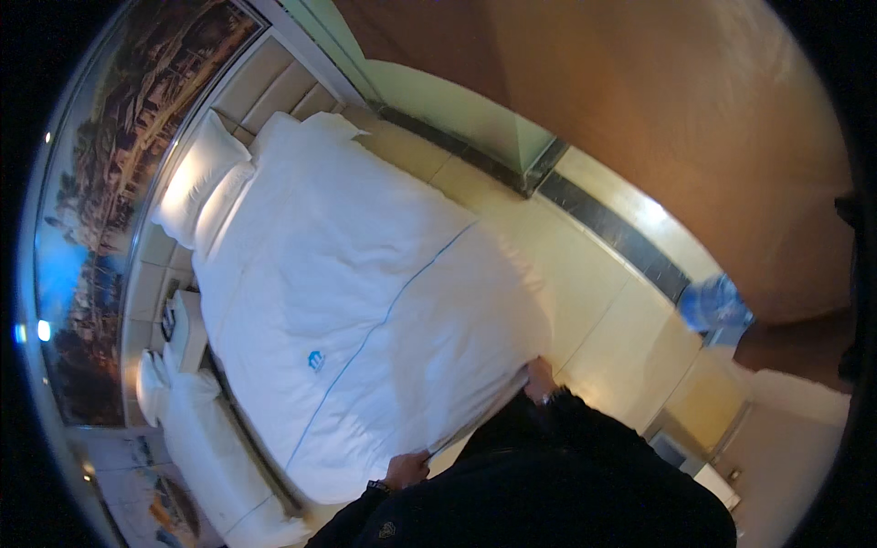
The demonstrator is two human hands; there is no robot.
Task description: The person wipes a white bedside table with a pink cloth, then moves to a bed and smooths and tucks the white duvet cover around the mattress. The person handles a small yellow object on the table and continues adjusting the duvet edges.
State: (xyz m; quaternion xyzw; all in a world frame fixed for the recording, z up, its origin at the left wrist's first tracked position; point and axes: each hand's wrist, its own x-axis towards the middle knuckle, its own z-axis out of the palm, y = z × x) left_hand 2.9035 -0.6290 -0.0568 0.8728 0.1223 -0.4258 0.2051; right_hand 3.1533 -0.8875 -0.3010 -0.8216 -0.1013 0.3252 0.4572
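A white duvet with a thin blue stripe and a small blue emblem covers the nearer bed. My left hand is closed on the duvet's edge at the bottom of the view. To its right, my right hand grips the same edge near the bed's foot corner. Between the two hands the edge is pulled fairly straight. Two white pillows lean at the padded headboard, and the duvet's top part lies beside them, rumpled.
A second bed with white bedding lies to the left, past a small white nightstand. Tiled floor runs along the right side. A large blue water bottle stands by the wall. A big framed picture hangs above the headboard.
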